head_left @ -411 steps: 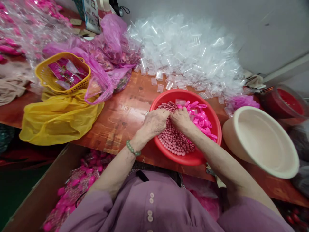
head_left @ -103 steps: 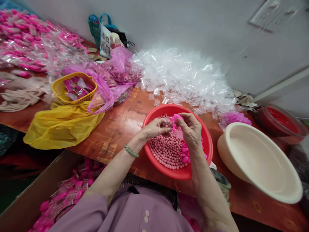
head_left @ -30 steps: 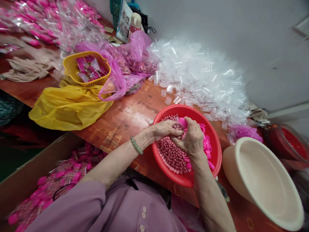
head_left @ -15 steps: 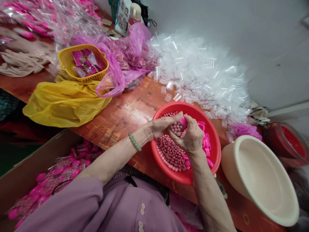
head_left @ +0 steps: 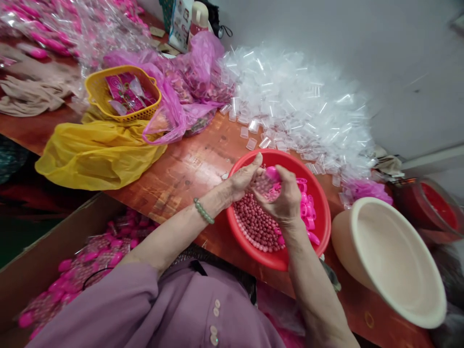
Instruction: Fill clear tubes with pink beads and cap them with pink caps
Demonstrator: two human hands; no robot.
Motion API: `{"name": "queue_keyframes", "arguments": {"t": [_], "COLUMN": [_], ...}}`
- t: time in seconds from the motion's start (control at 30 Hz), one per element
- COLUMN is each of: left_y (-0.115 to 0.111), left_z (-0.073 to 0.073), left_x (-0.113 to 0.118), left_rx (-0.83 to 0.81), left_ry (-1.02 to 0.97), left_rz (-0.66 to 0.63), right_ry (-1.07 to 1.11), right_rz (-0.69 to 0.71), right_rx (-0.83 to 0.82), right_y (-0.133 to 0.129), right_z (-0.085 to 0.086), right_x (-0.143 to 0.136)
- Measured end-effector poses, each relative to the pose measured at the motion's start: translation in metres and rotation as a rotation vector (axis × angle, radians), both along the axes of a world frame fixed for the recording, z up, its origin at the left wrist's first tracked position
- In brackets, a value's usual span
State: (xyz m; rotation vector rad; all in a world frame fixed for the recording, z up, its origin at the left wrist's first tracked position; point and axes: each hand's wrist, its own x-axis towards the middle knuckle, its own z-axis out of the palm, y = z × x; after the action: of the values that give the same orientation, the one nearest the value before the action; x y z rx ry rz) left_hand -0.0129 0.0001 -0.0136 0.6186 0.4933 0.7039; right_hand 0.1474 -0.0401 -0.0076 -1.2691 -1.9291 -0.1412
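Note:
Above the red basin, my two hands hold a small clear container filled with pink beads and topped by a bright pink cap. My left hand grips its left side, thumb raised along the edge, a green bead bracelet on the wrist. On the other side my right hand is closed round it, fingers by the cap; some fingertips are hidden. Loose pink beads lie in the basin below, with several bright pink plastic pieces at its right side.
A heap of clear plastic containers lies behind the basin. To its right stands a cream tub. A yellow bag and yellow basket are at left. A carton of pink-capped packs is below the table.
The container has tilted and shows more of its clear side. My left thumb has lifted off the cap, and my right fingers have shifted beside it. The view has shifted slightly.

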Motion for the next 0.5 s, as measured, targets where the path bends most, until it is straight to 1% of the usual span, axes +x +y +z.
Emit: {"name": "queue_keyframes", "arguments": {"t": [0.1,0.13,0.2,0.33,0.5], "left_y": [0.0025,0.0029,0.0029,0.0016,0.0015], "left_z": [-0.0008,-0.0006,0.0002,0.0036,0.0033], "left_x": [0.0024,0.0028,0.0031,0.0037,0.0065], "left_rx": [-0.03,-0.028,-0.016,-0.027,-0.02], "left_ry": [0.038,0.035,0.021,0.014,-0.048], "left_rz": [0.036,0.032,-0.001,-0.087,-0.079], "right_ry": [-0.037,-0.069,-0.126,-0.179,-0.269], "right_rz": [-0.031,-0.018,0.002,-0.031,0.029], "right_rx": [0.048,0.044,0.007,-0.007,0.011], "right_y": [0.0021,0.0022,0.0019,0.0017,0.0026], "right_z": [0.0011,0.0016,0.0026,0.0036,0.0023], "right_x": [0.0002,0.0003,0.0003,-0.0001,-0.0013]}}
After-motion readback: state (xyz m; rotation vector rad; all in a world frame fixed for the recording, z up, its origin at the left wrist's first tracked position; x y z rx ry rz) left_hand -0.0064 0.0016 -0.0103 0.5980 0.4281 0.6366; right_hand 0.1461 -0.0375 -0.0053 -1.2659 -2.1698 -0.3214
